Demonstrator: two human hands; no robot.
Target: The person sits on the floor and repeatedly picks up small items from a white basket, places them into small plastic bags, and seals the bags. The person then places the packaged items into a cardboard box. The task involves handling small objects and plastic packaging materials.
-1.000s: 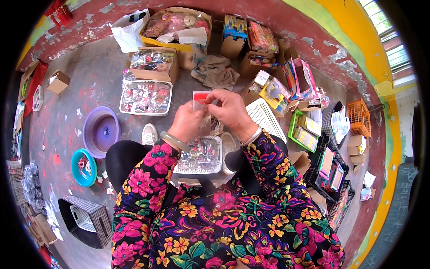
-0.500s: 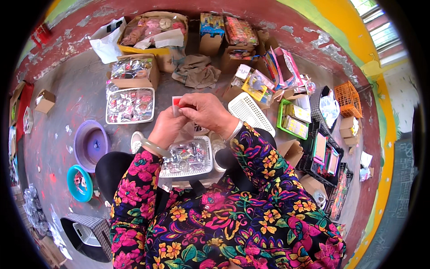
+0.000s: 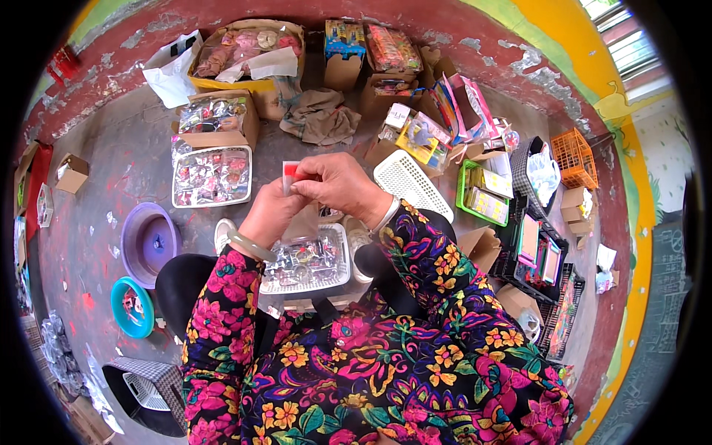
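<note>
Both my hands meet in front of me, pinching a small clear plastic bag [image 3: 302,225] with a red-and-white top edge. My left hand [image 3: 268,211] grips it from the left, its fingertips partly hidden. My right hand [image 3: 340,185] has its thumb and bent fingers closed on the red top. The lower part of the bag hangs beneath my fingers; whether anything is inside, I cannot tell. Below, a white plastic basket [image 3: 305,288] between my feet holds many small clear packets [image 3: 304,258].
Another white basket of packets [image 3: 211,176] sits ahead left, by a cardboard box [image 3: 256,122]. A purple basin [image 3: 152,245] and a turquoise basin [image 3: 133,305] are at left. Rightward stand an empty white basket [image 3: 413,184], a green basket [image 3: 483,204] and black crates [image 3: 530,256].
The view has shifted slightly. My right fingers have moved a little along the bag's top, and more of its red strip shows. Both hands keep hold of it.
</note>
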